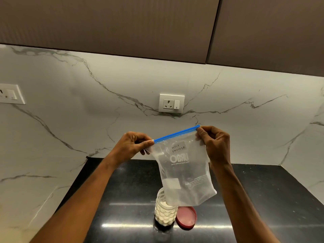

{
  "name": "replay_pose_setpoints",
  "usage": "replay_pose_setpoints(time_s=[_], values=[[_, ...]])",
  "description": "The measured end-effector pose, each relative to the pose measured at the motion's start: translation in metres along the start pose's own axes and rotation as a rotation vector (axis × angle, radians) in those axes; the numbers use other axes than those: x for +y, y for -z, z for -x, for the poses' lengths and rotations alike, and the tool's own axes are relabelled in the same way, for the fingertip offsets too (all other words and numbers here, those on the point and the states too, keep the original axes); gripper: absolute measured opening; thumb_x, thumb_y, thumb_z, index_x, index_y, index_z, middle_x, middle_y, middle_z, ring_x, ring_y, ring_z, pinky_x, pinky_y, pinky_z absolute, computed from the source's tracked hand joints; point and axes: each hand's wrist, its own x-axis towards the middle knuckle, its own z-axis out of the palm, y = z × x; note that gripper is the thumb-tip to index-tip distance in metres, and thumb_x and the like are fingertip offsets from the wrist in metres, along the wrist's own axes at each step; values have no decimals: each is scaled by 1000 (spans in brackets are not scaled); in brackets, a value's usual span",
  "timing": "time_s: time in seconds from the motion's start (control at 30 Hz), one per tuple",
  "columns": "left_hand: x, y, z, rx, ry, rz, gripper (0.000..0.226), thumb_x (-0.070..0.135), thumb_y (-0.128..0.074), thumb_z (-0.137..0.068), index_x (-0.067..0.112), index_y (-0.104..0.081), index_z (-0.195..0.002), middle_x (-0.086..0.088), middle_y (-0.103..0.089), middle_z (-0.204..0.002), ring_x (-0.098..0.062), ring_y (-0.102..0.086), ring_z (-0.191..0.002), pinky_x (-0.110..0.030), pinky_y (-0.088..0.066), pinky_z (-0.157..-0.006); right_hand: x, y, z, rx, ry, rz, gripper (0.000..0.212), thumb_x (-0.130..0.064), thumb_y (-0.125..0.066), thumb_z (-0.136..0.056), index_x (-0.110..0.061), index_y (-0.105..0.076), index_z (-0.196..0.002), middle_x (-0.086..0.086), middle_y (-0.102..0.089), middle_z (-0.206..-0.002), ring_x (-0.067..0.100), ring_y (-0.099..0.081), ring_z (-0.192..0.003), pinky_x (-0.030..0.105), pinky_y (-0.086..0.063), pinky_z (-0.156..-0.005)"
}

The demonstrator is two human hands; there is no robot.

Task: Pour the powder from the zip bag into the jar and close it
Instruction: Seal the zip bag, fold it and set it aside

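A clear zip bag [184,172] with a blue zip strip and a "MILK POWDER" label hangs upright in the air, looking nearly empty. My left hand [133,146] pinches the left end of the strip, my right hand [213,142] pinches the right end. Below the bag, on the black counter [263,207], stands a clear textured jar [164,213] holding white powder; its mouth is open and partly hidden behind the bag's bottom. The jar's red lid [186,219] lies upside down just right of the jar, touching or nearly touching it.
A white marble backsplash with a power socket [171,103] rises behind the counter; another switch plate [10,94] is at far left. Brown wall cabinets [122,23] hang overhead. A marble side wall borders the counter on the left.
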Motion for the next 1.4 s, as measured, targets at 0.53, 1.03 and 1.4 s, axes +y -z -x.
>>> replay_pose_setpoints(time_s=[0.53,1.03,1.4], values=[[-11,11,-3,79,77,50,25,25,-63,-87,6,-72,-100,-14,-74,-89,-23,-74,-79,-29,-62,-74,1,-7,-7,-55,35,-7,14,-13,-65,-92,-1,-71,-93,10,-68,-74,8,-62,-60,20,-55,-59],[67,-3,-54,-86,-28,-351,22,19,-72,-89,7,-73,-106,-5,-74,-100,-16,-71,-90,-30,-59,-83,-39,-30,-29,-405,81,55,24,-26,-69,-88,-14,-69,-108,4,-75,-90,17,-72,-80,31,-60,-72],[59,13,-44,180,68,397,27,27,-67,-84,8,-71,-103,-13,-75,-97,-27,-74,-91,-34,-64,-72,28,33,-12,-496,-340,-269,91,-53,-87,-56,-21,-53,-134,7,-65,-128,26,-62,-118,50,-53,-95]])
